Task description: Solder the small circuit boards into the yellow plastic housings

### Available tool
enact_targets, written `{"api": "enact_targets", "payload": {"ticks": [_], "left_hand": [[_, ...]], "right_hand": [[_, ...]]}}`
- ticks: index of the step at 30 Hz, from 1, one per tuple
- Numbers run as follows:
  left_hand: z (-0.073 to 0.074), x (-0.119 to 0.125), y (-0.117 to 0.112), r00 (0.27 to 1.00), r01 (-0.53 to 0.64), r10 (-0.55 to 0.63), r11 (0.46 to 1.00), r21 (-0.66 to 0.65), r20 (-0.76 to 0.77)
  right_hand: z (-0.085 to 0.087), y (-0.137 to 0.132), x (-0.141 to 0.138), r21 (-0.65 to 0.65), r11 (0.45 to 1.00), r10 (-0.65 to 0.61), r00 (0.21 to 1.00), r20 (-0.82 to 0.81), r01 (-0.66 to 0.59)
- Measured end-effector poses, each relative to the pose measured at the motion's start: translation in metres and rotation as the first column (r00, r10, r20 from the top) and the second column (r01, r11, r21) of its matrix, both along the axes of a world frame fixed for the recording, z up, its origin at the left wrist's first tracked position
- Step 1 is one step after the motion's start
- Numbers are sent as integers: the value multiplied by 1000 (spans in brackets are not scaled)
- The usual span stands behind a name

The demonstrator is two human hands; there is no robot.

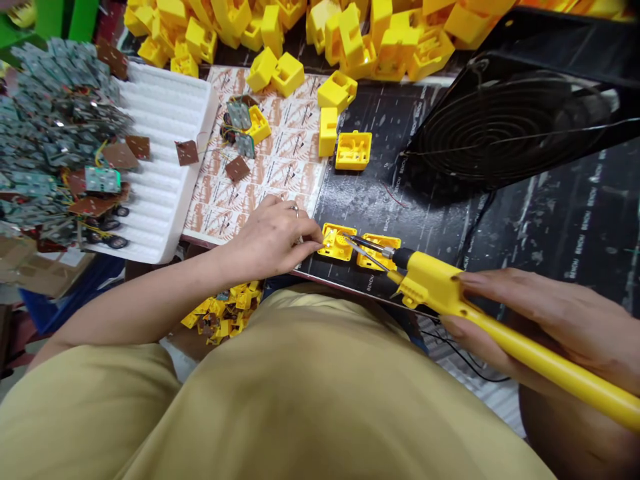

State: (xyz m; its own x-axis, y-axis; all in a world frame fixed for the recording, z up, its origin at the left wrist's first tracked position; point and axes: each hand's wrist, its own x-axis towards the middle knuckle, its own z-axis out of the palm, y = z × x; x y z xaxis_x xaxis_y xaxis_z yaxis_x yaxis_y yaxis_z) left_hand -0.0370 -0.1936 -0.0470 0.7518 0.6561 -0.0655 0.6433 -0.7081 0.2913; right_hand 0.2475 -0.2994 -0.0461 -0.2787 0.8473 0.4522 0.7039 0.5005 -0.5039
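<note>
My right hand (555,327) is wrapped round a yellow soldering iron (440,283) with a thin solder feed tube alongside its tip. That tip reaches into a small open yellow plastic casing (337,242) near the front edge of the bench. At the casing's left edge, the thumb and forefinger of my left hand (275,237) are closed on it; whether they also pinch something tiny cannot be made out. A second open yellow casing (379,253) lies just to the right, partly behind the iron.
Farther back stand an open yellow casing (353,151) and a large heap of yellow casings (350,40). A black fan (490,127) occupies the right. On the left, a white foam tray (165,120) bears piled circuit boards (55,113); wired boards (240,117) lie beside it.
</note>
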Motion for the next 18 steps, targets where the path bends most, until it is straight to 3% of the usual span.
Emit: {"api": "enact_targets", "payload": {"ticks": [3, 13, 16, 18], "left_hand": [[0, 1, 2, 999, -44, 45, 996, -75, 16], [-4, -2, -2, 995, -47, 53, 996, -70, 79], [-5, -1, -2, 995, -55, 60, 996, -69, 81], [-6, -1, -3, 996, -53, 58, 997, -63, 72]], "right_hand": [[0, 9, 3, 85, 977, 199, 980, -23, -196], [3, 10, 5, -32, 937, 349, 937, -6, -349], [5, 14, 0, 2, 933, 360, 933, 21, -360], [9, 14, -7, 6, 954, 300, 954, 8, -300]]}}
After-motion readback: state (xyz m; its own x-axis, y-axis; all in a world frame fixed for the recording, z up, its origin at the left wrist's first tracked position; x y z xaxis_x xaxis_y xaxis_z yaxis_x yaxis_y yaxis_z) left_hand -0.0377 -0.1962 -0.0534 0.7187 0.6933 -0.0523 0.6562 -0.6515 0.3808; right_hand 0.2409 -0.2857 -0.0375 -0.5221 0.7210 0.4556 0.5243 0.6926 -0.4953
